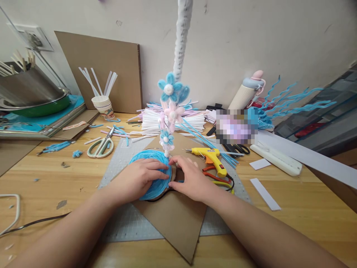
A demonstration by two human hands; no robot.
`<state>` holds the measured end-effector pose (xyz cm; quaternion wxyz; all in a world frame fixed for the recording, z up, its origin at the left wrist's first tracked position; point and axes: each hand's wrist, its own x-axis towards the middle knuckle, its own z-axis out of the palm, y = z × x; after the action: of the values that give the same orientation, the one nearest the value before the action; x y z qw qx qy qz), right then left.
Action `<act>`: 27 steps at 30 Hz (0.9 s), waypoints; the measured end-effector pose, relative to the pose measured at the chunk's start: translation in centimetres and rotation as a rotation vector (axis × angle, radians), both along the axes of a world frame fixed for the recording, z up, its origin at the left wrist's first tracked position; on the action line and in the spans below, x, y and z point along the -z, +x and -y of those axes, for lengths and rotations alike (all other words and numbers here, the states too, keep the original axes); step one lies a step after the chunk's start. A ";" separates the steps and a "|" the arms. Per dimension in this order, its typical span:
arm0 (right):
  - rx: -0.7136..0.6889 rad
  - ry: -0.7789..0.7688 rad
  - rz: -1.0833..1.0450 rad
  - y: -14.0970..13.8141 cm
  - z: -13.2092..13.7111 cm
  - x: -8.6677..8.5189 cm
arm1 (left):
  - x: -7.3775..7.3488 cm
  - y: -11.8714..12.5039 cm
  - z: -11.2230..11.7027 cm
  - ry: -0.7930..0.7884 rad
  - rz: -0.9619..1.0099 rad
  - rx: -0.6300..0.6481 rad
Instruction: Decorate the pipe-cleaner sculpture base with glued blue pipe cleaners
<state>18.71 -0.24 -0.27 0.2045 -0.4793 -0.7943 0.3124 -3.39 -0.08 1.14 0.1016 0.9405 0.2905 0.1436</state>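
A round base wound with blue pipe cleaner [152, 191] lies on a cardboard sheet [178, 219]. My left hand [139, 176] rests flat on top of it, fingers stretched toward the right. At its right rim, my right hand [189, 176] grips the edge, thumb near and index finger far. From the base's far right side rises a white fuzzy-wrapped stem [182, 41], carrying blue flowers [169, 88] and pink flowers [174, 112]. Just right of my right hand lies a yellow hot glue gun [210, 156]. Part of the rim is hidden under my fingers.
A grey cutting mat [131, 227] lies under the cardboard. Scissors [102, 145] and a stack of paper cups [102, 104] stand left. White pipe cleaners [189, 123] lie behind. A bottle [245, 91] leans right, near a white power strip [276, 160]. A black cable [36, 222] crosses the left.
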 end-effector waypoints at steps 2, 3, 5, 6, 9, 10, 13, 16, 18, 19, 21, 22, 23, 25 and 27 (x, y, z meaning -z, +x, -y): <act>0.001 0.003 -0.004 -0.1 0.0 0.1 | 0.1 0.0 0.0 0.008 0.000 0.001; -0.001 0.006 -0.008 -0.1 0.1 0.1 | 0.2 -0.1 0.0 0.013 0.001 0.000; -0.012 0.006 -0.013 -0.2 0.1 0.2 | 0.2 -0.1 0.0 0.017 0.003 -0.001; -0.014 0.003 -0.015 -0.2 0.1 0.3 | 0.2 -0.1 0.0 0.019 0.005 -0.002; -0.004 -0.004 -0.019 -0.4 0.3 0.2 | 0.2 0.0 -0.1 0.025 0.011 0.003; 0.001 -0.006 -0.020 -0.4 0.3 0.2 | 0.2 0.0 0.0 0.028 0.013 0.004; 0.016 -0.005 -0.019 -0.6 0.5 0.1 | 0.1 0.0 0.0 0.035 0.015 0.005; 0.034 0.007 -0.028 -0.8 0.7 0.3 | 0.1 0.0 0.0 0.036 0.009 0.004; 0.041 0.018 -0.033 -0.8 0.8 0.5 | 0.2 0.1 -0.1 0.038 0.005 0.003; 0.044 0.024 -0.035 -0.9 0.9 0.7 | 0.2 0.1 -0.1 0.040 0.003 0.002; 0.055 0.038 -0.038 -0.9 1.0 1.0 | 0.2 0.1 -0.1 0.040 -0.001 0.002; 0.060 0.043 -0.038 -1.0 1.0 1.1 | 0.2 0.1 -0.1 0.038 -0.005 0.003; 0.064 0.048 -0.040 -1.0 1.1 1.1 | 0.2 0.1 -0.1 0.038 -0.007 0.004; 0.068 0.055 -0.045 -1.1 1.2 1.2 | 0.1 0.0 0.0 0.039 -0.004 0.003; 0.071 0.058 -0.049 -1.1 1.2 1.2 | 0.1 0.0 0.0 0.043 0.004 0.005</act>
<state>17.57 -1.47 -1.44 0.2485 -0.4932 -0.7803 0.2935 -3.35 -0.08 1.04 0.0822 0.9430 0.2847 0.1515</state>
